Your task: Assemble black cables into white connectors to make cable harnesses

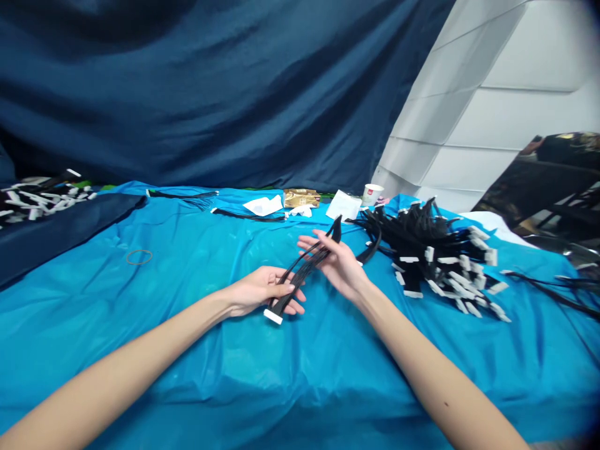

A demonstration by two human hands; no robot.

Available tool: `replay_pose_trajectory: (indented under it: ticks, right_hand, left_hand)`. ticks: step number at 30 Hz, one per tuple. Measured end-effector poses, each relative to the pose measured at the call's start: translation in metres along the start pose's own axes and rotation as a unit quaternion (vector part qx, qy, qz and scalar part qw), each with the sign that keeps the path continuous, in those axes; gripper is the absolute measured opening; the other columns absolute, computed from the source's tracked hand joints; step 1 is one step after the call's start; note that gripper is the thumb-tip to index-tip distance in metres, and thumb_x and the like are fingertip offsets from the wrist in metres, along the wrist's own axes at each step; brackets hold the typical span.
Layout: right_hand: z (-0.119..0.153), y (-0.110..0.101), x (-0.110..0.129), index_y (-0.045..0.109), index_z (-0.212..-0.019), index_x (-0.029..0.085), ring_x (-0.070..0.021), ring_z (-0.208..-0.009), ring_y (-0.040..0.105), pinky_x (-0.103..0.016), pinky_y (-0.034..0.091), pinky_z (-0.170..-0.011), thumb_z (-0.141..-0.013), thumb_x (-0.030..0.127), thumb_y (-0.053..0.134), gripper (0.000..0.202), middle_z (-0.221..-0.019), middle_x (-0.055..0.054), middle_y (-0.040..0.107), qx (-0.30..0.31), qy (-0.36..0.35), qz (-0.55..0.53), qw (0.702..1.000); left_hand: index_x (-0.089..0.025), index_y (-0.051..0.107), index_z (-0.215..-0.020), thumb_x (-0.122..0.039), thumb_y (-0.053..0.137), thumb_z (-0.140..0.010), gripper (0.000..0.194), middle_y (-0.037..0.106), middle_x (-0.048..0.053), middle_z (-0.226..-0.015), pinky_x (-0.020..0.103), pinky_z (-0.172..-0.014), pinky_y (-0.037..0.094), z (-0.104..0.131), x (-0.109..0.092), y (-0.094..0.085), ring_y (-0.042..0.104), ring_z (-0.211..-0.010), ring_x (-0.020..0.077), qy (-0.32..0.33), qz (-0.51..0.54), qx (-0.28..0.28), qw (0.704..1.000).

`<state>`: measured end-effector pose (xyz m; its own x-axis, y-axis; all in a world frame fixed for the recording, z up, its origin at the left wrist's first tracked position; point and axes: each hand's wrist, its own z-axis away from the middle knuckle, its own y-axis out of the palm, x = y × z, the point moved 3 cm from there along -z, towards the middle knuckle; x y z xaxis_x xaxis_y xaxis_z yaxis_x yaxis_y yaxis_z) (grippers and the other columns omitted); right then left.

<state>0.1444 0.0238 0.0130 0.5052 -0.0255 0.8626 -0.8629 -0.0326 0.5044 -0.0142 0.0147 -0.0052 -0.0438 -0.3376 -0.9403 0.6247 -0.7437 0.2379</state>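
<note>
Between my hands, above the blue sheet, stretches a black wire harness (304,273) with a white connector (272,316) at its near end. My left hand (265,290) pinches it just behind that connector, thumb on top and fingers underneath. Farther along, my right hand (338,262) has the wires lying across its fingers, with the thumb side against them; its grip looks loose. The dark far end of the harness sticks up past my right fingers. To the right lies a big heap of similar black harnesses (422,237) with white connectors.
Blue plastic sheeting (197,337) covers the table. A rubber band (139,257) lies at left, near another connector pile (37,203). Along the back are loose harnesses (248,215), white papers (344,205), a gold packet (301,198) and a paper cup (372,194). A dark curtain (210,94) hangs behind.
</note>
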Motion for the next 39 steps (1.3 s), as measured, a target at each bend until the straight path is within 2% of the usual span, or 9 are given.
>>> replay_pose_trajectory:
  ticks: [2, 4, 7, 10, 15, 17, 25, 34, 39]
  right_hand:
    - [0.003, 0.006, -0.007, 0.054, -0.096, 0.017, -0.0190, -0.087, 0.064, -0.031, 0.050, -0.076, -0.071, 0.025, 0.065, 0.028, -0.095, -0.008, 0.067, 0.056, 0.047, 0.040, 0.997]
    - [0.005, 0.007, -0.010, 0.055, -0.093, 0.015, -0.0196, -0.085, 0.064, -0.031, 0.050, -0.074, -0.072, 0.021, 0.063, 0.023, -0.094, -0.010, 0.068, 0.077, 0.068, 0.065, 0.993]
    - [0.002, 0.002, -0.008, 0.055, -0.089, 0.014, -0.0206, -0.087, 0.065, -0.033, 0.050, -0.077, -0.073, 0.019, 0.061, 0.018, -0.093, -0.011, 0.068, 0.045, 0.064, 0.058, 0.995]
    - [-0.002, -0.003, -0.001, 0.054, -0.089, 0.015, -0.0216, -0.088, 0.065, -0.034, 0.050, -0.078, -0.072, 0.018, 0.061, 0.019, -0.093, -0.010, 0.068, 0.019, 0.039, 0.047, 0.998]
    - [-0.002, -0.006, 0.008, 0.053, -0.088, 0.017, -0.0213, -0.084, 0.066, -0.034, 0.050, -0.076, -0.070, 0.021, 0.064, 0.022, -0.088, -0.007, 0.069, 0.000, -0.008, 0.050, 0.999]
    - [-0.002, -0.006, 0.009, 0.052, -0.088, 0.017, -0.0209, -0.083, 0.066, -0.034, 0.050, -0.075, -0.069, 0.024, 0.065, 0.023, -0.086, -0.006, 0.069, -0.005, -0.028, 0.057, 0.998]
    - [0.003, -0.002, 0.017, 0.052, -0.087, 0.018, -0.0201, -0.079, 0.066, -0.029, 0.052, -0.067, -0.066, 0.028, 0.068, 0.028, -0.084, -0.005, 0.069, -0.047, -0.105, 0.068, 0.991]
    - [0.006, 0.000, 0.017, 0.053, -0.088, 0.018, -0.0193, -0.077, 0.067, -0.026, 0.051, -0.061, -0.066, 0.027, 0.067, 0.027, -0.082, -0.005, 0.069, -0.063, -0.137, 0.068, 0.986]
    - [0.007, 0.003, 0.017, 0.053, -0.089, 0.018, -0.0198, -0.078, 0.066, -0.029, 0.052, -0.065, -0.065, 0.029, 0.068, 0.030, -0.083, -0.004, 0.069, -0.062, -0.142, 0.065, 0.986]
  left_hand:
    - [-0.009, 0.059, -0.092, -0.032, 0.064, -0.072, 0.031, 0.065, 0.014, -0.093, 0.030, -0.072, 0.051, 0.000, -0.001, -0.001, 0.065, -0.080, 0.0202, 0.004, 0.000, -0.011, 1.000]
    - [-0.009, 0.060, -0.094, -0.035, 0.062, -0.073, 0.033, 0.065, 0.016, -0.097, 0.032, -0.075, 0.050, 0.001, -0.003, -0.002, 0.065, -0.083, 0.0216, 0.001, 0.003, -0.016, 1.000]
    - [-0.010, 0.060, -0.098, -0.041, 0.056, -0.076, 0.039, 0.065, 0.017, -0.099, 0.035, -0.079, 0.049, 0.003, -0.007, -0.007, 0.064, -0.086, 0.0224, -0.015, 0.011, -0.026, 0.999]
    - [-0.010, 0.060, -0.094, -0.043, 0.055, -0.076, 0.038, 0.066, 0.013, -0.094, 0.036, -0.079, 0.049, 0.004, -0.011, -0.013, 0.064, -0.080, 0.0193, -0.013, -0.005, -0.071, 0.997]
    - [-0.012, 0.057, -0.082, -0.032, 0.071, -0.063, 0.031, 0.061, 0.001, -0.071, 0.034, -0.074, 0.052, 0.005, -0.014, -0.013, 0.063, -0.071, 0.0149, 0.007, -0.050, -0.104, 0.993]
    - [-0.012, 0.054, -0.080, -0.026, 0.074, -0.058, 0.033, 0.060, -0.001, -0.068, 0.033, -0.071, 0.052, 0.005, -0.014, -0.012, 0.064, -0.071, 0.0155, 0.015, -0.048, -0.111, 0.993]
    - [-0.012, 0.054, -0.073, -0.021, 0.075, -0.055, 0.030, 0.067, 0.005, -0.069, 0.029, -0.069, 0.051, 0.002, -0.014, -0.018, 0.065, -0.066, 0.0142, 0.036, -0.105, -0.184, 0.977]
    - [-0.012, 0.056, -0.081, -0.025, 0.073, -0.057, 0.032, 0.070, 0.009, -0.076, 0.030, -0.070, 0.050, 0.000, -0.015, -0.022, 0.067, -0.072, 0.0194, 0.078, -0.168, -0.245, 0.952]
    - [-0.011, 0.058, -0.082, -0.026, 0.074, -0.056, 0.034, 0.070, 0.009, -0.075, 0.030, -0.072, 0.051, 0.001, -0.016, -0.023, 0.067, -0.073, 0.0200, 0.088, -0.180, -0.268, 0.942]
